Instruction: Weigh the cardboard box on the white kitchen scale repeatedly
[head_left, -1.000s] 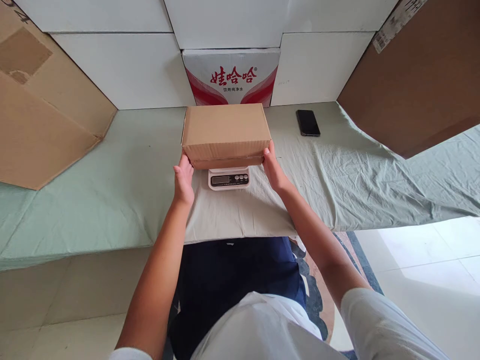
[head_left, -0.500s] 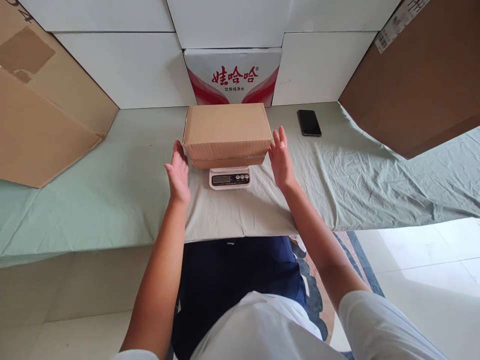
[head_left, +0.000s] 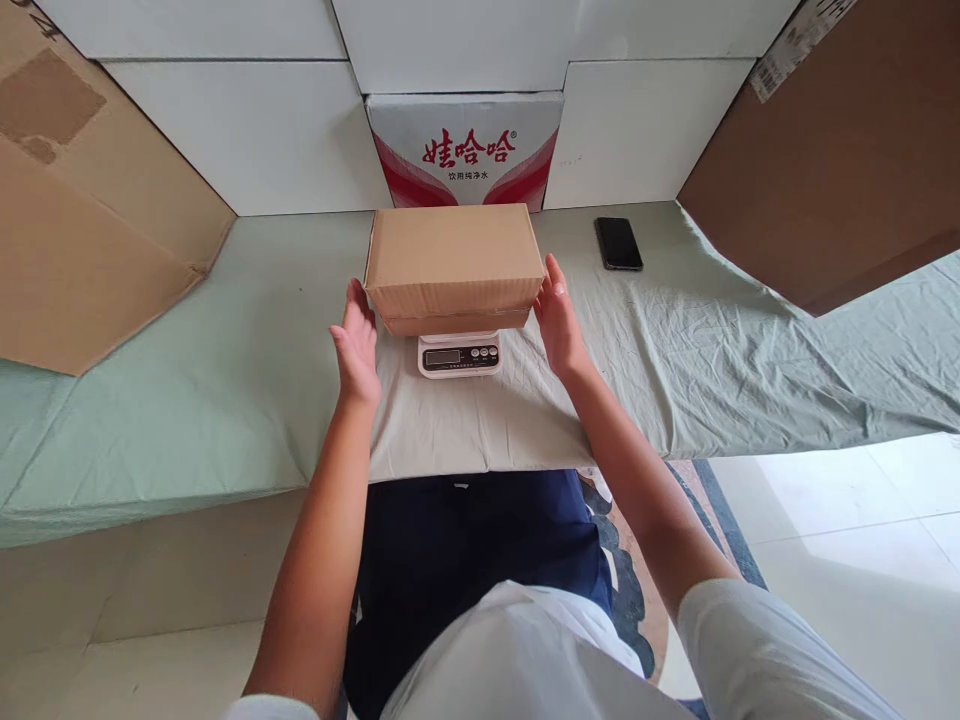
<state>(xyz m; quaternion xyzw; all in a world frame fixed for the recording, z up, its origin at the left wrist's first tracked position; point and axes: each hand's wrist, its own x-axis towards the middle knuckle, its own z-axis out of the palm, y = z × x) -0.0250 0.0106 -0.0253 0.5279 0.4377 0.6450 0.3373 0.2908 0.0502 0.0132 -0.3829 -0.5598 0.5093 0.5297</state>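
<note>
A closed brown cardboard box (head_left: 457,250) rests on a small white kitchen scale (head_left: 460,356), whose front panel with display and buttons sticks out toward me. The box hides the rest of the scale. My left hand (head_left: 357,345) is open at the box's left side, thumb apart and fingers stretched out; its fingertips come close to the box edge. On the right side, my right hand (head_left: 559,325) has its fingers extended along the box's lower right corner, which partly hides them. Whether they touch the cardboard I cannot tell.
A black smartphone (head_left: 619,244) lies on the green cloth (head_left: 262,330) to the right. Large cardboard panels (head_left: 105,210) flank the table at left and right. At the back stand white boxes (head_left: 247,135) and a red-and-white carton (head_left: 466,150) with Chinese lettering.
My right hand has shifted slightly left, closer to the box, and its fingers now show less behind the corner. My left hand, the box and the scale stay in place.
</note>
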